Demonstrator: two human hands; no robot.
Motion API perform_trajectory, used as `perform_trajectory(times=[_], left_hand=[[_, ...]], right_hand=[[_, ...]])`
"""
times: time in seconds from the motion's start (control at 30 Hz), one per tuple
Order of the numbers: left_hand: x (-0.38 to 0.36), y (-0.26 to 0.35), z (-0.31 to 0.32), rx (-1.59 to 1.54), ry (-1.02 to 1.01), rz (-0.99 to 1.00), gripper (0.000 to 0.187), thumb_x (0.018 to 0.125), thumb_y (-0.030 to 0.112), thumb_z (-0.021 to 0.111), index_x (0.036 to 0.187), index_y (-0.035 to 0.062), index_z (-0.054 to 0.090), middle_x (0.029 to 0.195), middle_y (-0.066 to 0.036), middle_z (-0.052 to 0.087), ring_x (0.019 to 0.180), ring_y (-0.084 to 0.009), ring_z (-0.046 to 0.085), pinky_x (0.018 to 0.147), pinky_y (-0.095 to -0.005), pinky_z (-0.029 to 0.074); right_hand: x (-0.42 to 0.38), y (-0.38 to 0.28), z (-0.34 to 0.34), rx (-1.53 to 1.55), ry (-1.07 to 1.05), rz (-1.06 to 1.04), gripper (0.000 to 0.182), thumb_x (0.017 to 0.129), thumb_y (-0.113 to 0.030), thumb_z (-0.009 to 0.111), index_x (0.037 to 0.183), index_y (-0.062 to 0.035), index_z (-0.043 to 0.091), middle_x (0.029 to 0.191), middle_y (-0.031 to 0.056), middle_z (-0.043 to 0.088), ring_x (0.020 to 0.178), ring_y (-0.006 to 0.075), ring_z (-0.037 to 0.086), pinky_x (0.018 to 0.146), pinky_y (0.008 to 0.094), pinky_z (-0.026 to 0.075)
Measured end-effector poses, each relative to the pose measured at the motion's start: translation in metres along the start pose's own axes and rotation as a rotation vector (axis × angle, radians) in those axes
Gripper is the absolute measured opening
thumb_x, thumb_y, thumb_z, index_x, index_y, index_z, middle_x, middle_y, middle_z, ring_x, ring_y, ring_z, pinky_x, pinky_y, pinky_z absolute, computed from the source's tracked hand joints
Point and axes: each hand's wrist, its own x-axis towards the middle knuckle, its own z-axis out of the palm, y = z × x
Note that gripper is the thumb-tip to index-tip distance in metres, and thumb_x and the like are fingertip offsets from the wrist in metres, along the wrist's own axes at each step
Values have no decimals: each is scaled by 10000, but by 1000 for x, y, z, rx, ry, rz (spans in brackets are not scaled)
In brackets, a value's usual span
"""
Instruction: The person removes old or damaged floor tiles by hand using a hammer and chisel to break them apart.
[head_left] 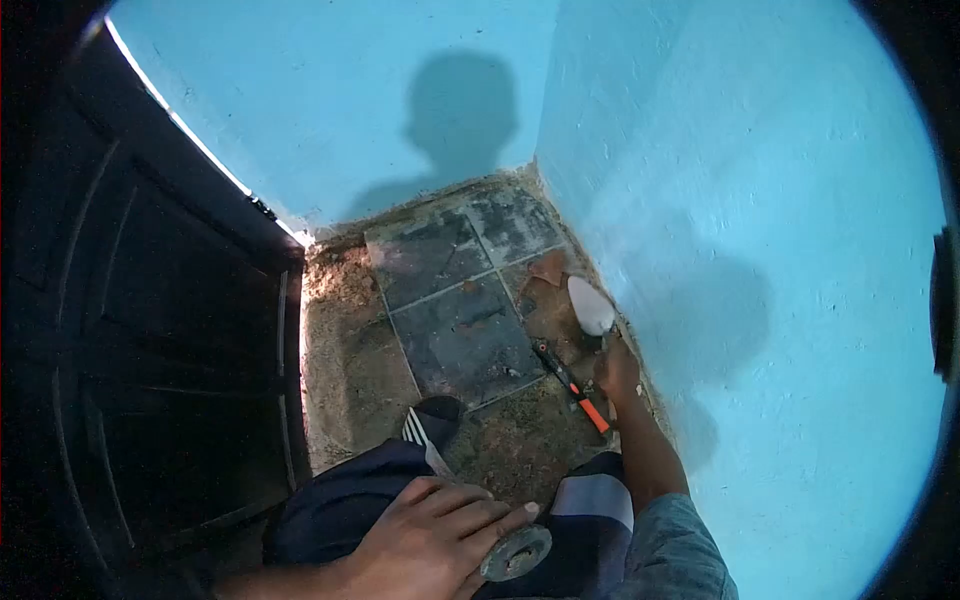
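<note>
Left hand (432,530) holding disc (517,554), right (618,370) holding trowel (590,306)

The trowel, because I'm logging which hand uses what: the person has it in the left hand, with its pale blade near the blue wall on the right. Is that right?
Not quite: the hand is wrong. The head view shows the trowel in the right hand, with its pale blade near the blue wall on the right.

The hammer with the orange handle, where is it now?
In the head view, it lies on the floor right of centre, just left of the right hand.
</note>
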Motion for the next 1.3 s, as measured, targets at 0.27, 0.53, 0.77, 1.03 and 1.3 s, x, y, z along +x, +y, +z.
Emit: perform_trajectory(times=[0.27, 0.53, 0.77, 1.03, 1.3], left_hand=[[-4, -4, 2, 71, -33, -20, 693, 698, 150, 796, 1353, 75, 583, 1179, -126, 635, 1150, -315, 559, 1001, -474, 404], [1, 2, 1, 61, -50, 11, 617, 744, 128, 752, 1340, 74, 599, 1177, -120, 647, 1143, -307, 561, 995, -470, 404], [15, 4, -8, 70, -230, 22, 620, 790, 169, 707, 1386, 95, 555, 1237, -104, 639, 1174, -270, 578, 1013, -452, 415], [10, 4, 17, 114, -90, 41, 580, 782, 143, 729, 1345, 83, 606, 1155, -94, 666, 1109, -275, 582, 999, -435, 390], [9, 5, 13, 99, -87, 26, 554, 802, 179, 716, 1339, 90, 612, 1146, -81, 675, 1111, -261, 584, 989, -414, 388]], right_hand=[[15, 7, 6, -349, -103, 166, 620, 819, -159, 625, 1385, 20, 443, 1136, 187, 603, 1028, 388, 620, 800, 508, 519], [-10, 34, -4, -207, -355, 67, 626, 795, -72, 594, 1391, 26, 431, 1221, 250, 604, 1021, 410, 638, 856, 495, 515], [-12, 22, -12, -67, -64, 69, 544, 794, -73, 604, 1327, -2, 522, 1147, 242, 642, 1041, 422, 629, 893, 514, 505], [27, -24, 46, 50, -114, 58, 471, 777, -79, 621, 1243, -26, 587, 1133, 247, 638, 1066, 426, 618, 913, 505, 499], [37, -37, -10, 335, 78, 58, 511, 779, -21, 582, 1288, -72, 580, 1159, 249, 633, 1066, 446, 598, 918, 502, 484]])
